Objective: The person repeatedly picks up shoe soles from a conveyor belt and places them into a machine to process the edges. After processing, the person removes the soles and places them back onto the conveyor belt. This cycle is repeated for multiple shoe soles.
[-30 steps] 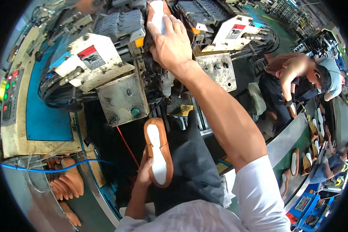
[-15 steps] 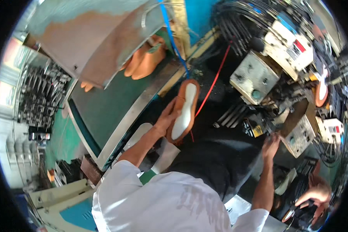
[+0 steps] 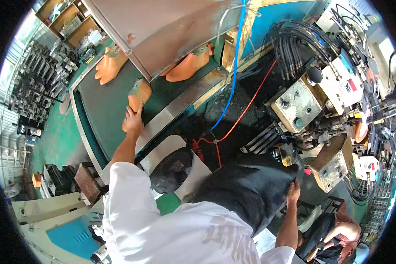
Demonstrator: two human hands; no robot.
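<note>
An orange shoe upper on a last (image 3: 139, 93) rests on the dark conveyor belt (image 3: 102, 104) to my left. My left hand (image 3: 133, 121) reaches over the belt's metal edge, its fingers closed around the near end of that shoe. Pairs of similar orange shoes on lasts (image 3: 109, 68) sit farther left on the belt, and more orange shoes (image 3: 189, 66) lie under the metal hood (image 3: 180, 26). My right hand (image 3: 293, 192) holds nothing; it rests with fingers laid along my dark-trousered knee.
Blue and red air hoses (image 3: 234, 79) hang in front of me. At right stand machine control boxes (image 3: 297, 108) with knobs, amid bundled black hoses (image 3: 290, 42). A black mesh item (image 3: 174, 169) lies beside my leg. A co-worker (image 3: 339, 233) is at lower right.
My left hand has carried the shoe from above my lap, sole up, leftward onto the belt. My right hand has come down from near the control box to my knee.
</note>
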